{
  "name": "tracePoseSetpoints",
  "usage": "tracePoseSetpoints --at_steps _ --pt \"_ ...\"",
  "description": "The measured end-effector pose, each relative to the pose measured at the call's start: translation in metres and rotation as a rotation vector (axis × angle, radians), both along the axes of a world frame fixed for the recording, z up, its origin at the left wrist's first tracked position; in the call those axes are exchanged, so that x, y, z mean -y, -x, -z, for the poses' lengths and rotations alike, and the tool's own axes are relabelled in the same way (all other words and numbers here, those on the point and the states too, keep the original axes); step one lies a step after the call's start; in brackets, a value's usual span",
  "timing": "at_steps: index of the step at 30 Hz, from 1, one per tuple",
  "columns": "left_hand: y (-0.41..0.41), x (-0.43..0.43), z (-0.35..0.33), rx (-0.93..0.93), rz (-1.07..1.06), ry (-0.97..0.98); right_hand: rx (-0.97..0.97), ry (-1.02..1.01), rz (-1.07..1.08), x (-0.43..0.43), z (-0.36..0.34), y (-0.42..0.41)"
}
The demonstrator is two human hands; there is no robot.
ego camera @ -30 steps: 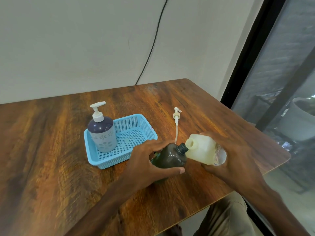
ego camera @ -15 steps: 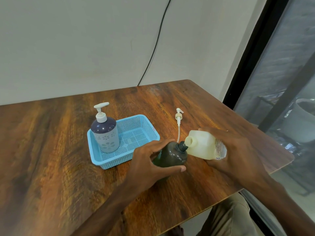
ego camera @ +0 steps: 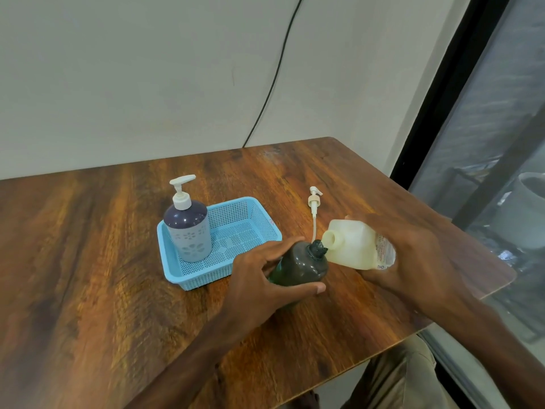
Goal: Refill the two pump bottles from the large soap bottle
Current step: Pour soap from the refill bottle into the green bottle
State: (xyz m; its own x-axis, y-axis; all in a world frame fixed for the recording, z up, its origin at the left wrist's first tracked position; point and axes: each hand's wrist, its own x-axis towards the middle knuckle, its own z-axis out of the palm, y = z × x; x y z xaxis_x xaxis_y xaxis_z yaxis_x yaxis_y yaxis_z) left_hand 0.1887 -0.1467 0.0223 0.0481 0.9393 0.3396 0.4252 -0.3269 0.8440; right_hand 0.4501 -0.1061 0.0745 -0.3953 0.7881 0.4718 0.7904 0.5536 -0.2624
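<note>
- Head view: left hand [ego camera: 259,278] wraps its fingers around the dark pump bottle [ego camera: 303,265], which stands mid-table with its neck open.
- Right hand [ego camera: 413,255] grips the large soap bottle [ego camera: 354,246], tipped with its mouth at that neck, close to the table's [ego camera: 88,261] right edge.
- Detached pump [ego camera: 314,202] lies just beyond.
- Blue basket [ego camera: 262,222] on the left holds the purple pump bottle [ego camera: 187,228] in its left end.
- Bare wood spreads left and near.

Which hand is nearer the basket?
Left. The left hand grips the dark bottle right beside the basket. The right hand holds the soap bottle further off, beyond the dark bottle.
</note>
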Motion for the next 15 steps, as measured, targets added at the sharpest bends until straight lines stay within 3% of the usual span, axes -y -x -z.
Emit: tracePoseSetpoints --at_steps 15 --pt "-0.0012 0.0029 0.0011 0.031 -0.008 0.013 0.034 0.034 0.011 -0.0021 -0.0071 -0.0012"
